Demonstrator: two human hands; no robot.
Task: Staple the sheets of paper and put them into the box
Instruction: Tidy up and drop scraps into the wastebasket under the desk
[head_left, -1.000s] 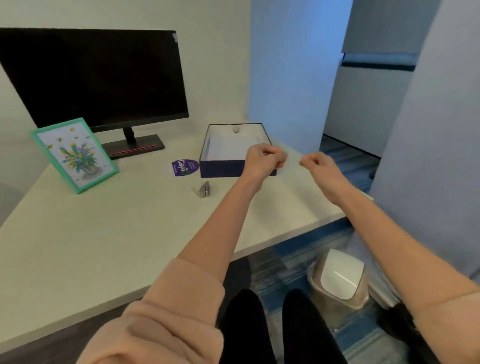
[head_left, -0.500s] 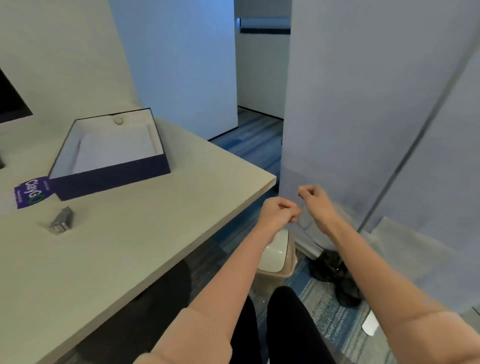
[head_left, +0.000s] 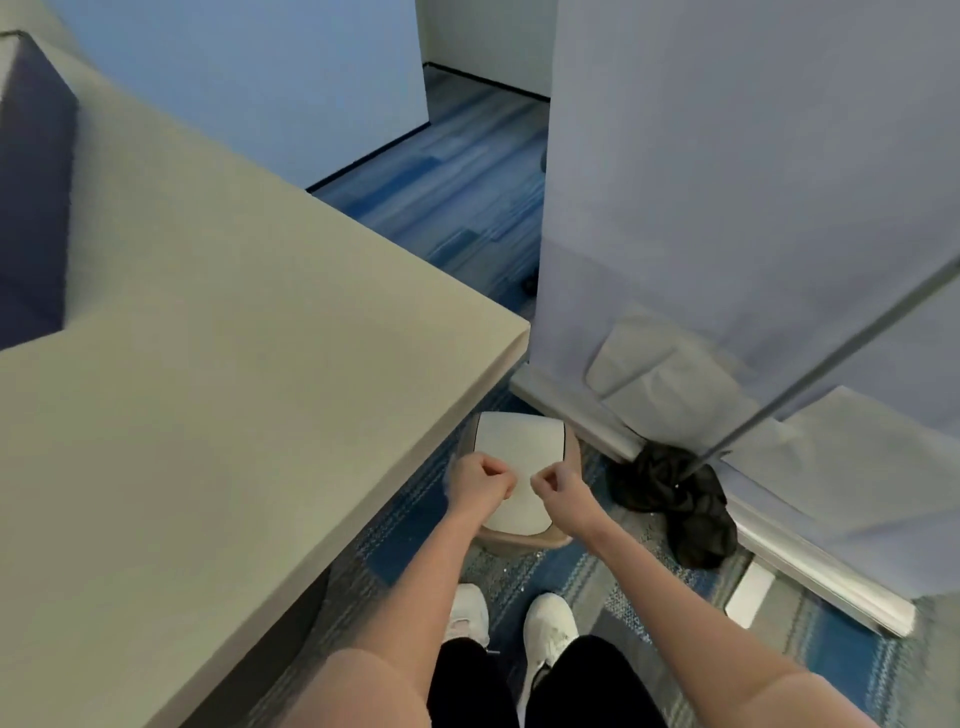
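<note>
Over the bin (head_left: 519, 441) at six o'clock, left hand (head_left: 478, 486) and right hand (head_left: 558, 487) hang clenched, nothing visible in either; better to swing toward the box (head_left: 31, 208) at nine o'clock and find the sheets.

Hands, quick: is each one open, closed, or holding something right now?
Left hand: closed in a fist, nothing visible in it, above the bin.
Right hand: closed in a fist, nothing visible in it.
</note>
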